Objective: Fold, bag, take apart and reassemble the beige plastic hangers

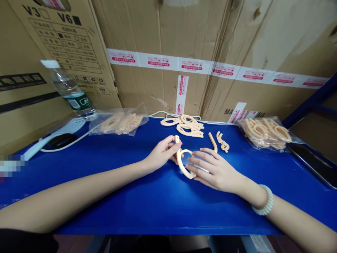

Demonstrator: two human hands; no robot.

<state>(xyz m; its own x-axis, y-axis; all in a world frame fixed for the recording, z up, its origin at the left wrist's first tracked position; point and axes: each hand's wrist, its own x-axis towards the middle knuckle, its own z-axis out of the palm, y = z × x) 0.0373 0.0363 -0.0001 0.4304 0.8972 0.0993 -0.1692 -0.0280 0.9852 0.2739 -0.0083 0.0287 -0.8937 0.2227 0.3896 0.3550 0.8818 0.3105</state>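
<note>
Clip (pixel 180 162) mid-table (pixel 158 200), top end pinched by left hand (pixel 160 154) from 9 o'clock, right hand (pixel 216 172) spread loose, fingertips on its loop from 3; likely steadier pressed flat against twisting; pile (pixel 188 126) at 12.

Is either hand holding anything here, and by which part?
The left hand pinches a beige plastic clip by its upper end. The right hand lies open, only touching the clip's looped side, with no grip.
</note>
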